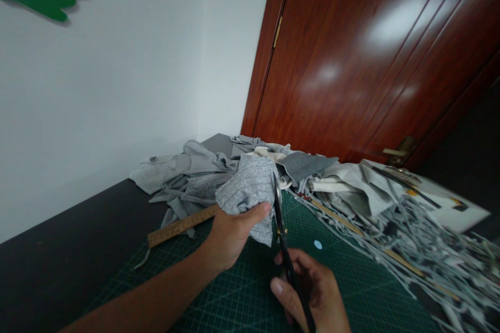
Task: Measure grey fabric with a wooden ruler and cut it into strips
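Observation:
A piece of grey ribbed fabric (250,182) is held up in my left hand (230,234), the thumb pressing on its front. My right hand (312,286) grips a pair of black scissors (282,234) by the handles. The scissor blades point away from me and lie along the fabric's right edge; whether they are cutting into it I cannot tell. Beneath both hands lies a green cutting mat (242,291) with a grid. Just left of my left hand, a wooden ruler (182,226) rests across the mat's edge, its far end hidden behind the hand and fabric.
Grey cloth pieces (203,161) are heaped at the back left, before the white wall (117,88). Thin fabric strips (422,234) pile up along the right, with a wooden strip (336,216) among them. A brown door (332,62) stands behind the dark table (78,250).

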Motion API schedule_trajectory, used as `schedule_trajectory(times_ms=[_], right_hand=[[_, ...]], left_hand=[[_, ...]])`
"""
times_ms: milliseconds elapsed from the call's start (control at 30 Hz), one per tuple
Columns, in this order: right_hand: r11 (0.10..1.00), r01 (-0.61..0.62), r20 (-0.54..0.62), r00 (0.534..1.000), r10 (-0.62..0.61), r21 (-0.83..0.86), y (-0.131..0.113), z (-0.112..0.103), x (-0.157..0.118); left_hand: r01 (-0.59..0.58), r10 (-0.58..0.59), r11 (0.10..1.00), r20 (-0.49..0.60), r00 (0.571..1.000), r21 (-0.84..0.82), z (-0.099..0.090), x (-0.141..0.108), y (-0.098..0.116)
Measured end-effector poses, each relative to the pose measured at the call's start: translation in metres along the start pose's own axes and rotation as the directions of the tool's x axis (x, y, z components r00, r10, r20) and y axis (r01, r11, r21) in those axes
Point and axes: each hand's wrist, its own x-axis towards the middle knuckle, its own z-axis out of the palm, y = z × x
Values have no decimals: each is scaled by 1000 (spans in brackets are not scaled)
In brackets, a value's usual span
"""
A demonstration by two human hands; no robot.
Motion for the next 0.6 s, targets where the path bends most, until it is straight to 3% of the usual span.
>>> schedule_trajectory(times_ms=[600], right_hand=[[998, -13, 27, 1000, 15, -67, -2, -1, 0]], left_hand=[[14, -14, 1000, 8, 1000, 10, -1, -1, 0]])
